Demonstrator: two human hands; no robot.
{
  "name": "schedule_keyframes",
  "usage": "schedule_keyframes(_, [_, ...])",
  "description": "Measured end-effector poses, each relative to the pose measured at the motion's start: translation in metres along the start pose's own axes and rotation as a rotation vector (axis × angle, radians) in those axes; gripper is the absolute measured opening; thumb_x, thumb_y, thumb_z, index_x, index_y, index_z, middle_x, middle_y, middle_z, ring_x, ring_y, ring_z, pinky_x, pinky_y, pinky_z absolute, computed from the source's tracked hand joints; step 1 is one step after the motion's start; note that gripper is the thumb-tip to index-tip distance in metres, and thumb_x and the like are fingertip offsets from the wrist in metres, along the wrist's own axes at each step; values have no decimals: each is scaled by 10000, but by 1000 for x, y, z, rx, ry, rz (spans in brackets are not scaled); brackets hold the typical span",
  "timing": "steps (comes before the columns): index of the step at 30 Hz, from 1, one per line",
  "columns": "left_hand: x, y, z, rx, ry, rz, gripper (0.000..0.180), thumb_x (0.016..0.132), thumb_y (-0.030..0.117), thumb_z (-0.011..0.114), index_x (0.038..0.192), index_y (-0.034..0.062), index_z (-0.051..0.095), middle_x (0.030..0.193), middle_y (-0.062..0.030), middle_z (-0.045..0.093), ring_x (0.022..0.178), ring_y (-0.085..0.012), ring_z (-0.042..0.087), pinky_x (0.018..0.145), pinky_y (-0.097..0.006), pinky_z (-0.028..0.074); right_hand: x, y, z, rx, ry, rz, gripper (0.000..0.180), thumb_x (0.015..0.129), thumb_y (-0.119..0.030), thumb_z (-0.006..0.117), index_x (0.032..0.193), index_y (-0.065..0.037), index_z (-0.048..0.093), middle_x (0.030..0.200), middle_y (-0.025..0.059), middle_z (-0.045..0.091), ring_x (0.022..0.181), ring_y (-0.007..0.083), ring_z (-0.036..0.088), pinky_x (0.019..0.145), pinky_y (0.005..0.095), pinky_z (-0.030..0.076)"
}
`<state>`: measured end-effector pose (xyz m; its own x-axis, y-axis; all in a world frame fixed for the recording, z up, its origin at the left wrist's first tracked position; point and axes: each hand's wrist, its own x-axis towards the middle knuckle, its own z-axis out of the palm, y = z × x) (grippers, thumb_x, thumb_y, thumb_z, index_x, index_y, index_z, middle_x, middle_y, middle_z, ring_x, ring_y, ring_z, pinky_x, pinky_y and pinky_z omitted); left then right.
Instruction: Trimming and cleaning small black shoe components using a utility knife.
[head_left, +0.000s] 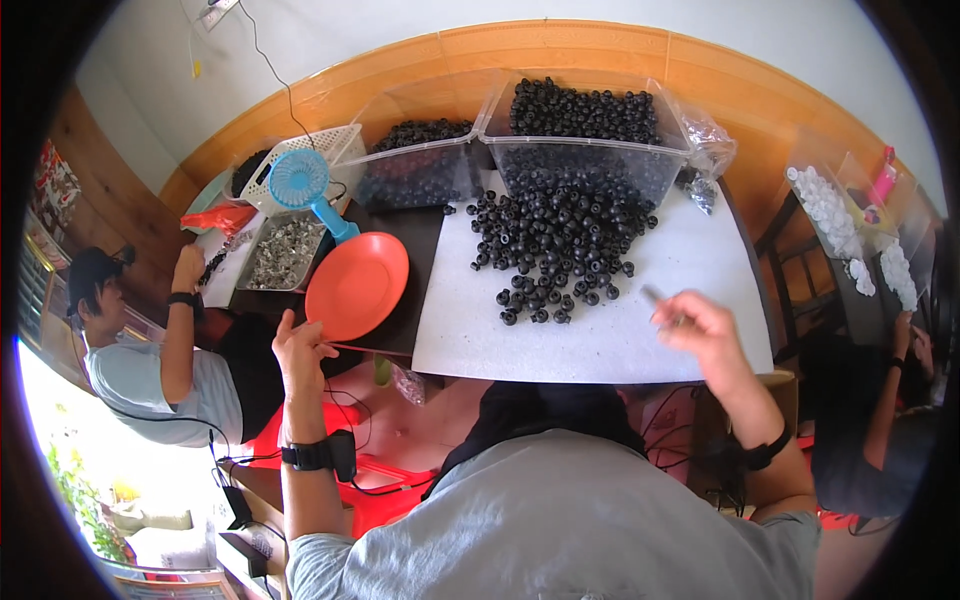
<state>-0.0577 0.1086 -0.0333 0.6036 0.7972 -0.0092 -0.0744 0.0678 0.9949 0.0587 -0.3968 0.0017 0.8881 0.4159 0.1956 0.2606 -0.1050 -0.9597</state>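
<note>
My left hand (303, 352) grips the near rim of a shallow orange-red plate (358, 287), which is tilted at the table's left part. The plate's inside shows nothing in it. Over the right part of a white sheet (470, 345), my right hand (702, 335) is closed on a small greyish piece (652, 294), too blurred to name. A loose pile of round black beads with holes (560, 235) spreads over the sheet, to the left of that hand and apart from it.
Two clear plastic bins (590, 160) of black beads stand at the back. A blue fan (300, 180), a metal tray (287, 255) of small silvery parts and a white basket (340, 145) are left. One person (165, 360) sits left, another (870, 440) right, near white pieces (825, 210).
</note>
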Motion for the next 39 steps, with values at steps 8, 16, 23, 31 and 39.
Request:
schedule_keyframes(8, [-9,-2,10,971,110,791,559,731,45,712,1281,38,610,1139,-158,622,1070,-298,577,900,-399,479,57,-9,-56,-941,184,37,177,799,-148,701,859,-22,592,696,141,600,699,259,619,641,372,440])
schedule_keyframes(16, [-5,10,169,470,-574,419,433,723,114,761,1128,-21,691,1008,-159,682,963,-244,643,855,-320,505,105,-4,-50,-64,115,327,167,898,-179,670,862,-31,600,590,77,580,448,171,564,444,303,440])
schedule_keyframes(23, [81,-41,225,842,-406,418,520,665,184,769,1155,25,699,1175,-221,648,1095,-357,614,971,-410,485,118,56,-66,172,310,214,172,912,-157,669,832,-23,597,614,47,565,450,133,540,401,283,412])
schedule_keyframes(31, [64,-38,234,806,-450,499,420,704,164,745,1105,45,718,1095,-168,671,1085,-327,606,960,-404,477,123,60,-71,-5,296,245,140,902,-140,683,868,-22,614,634,21,553,494,111,543,436,263,417])
schedule_keyframes(39, [20,-28,249,979,-421,955,303,751,91,675,1051,57,698,1066,-122,651,1036,-351,546,911,-441,466,123,62,-76,4,246,265,143,897,-138,694,882,-22,612,648,20,555,505,111,545,440,264,418])
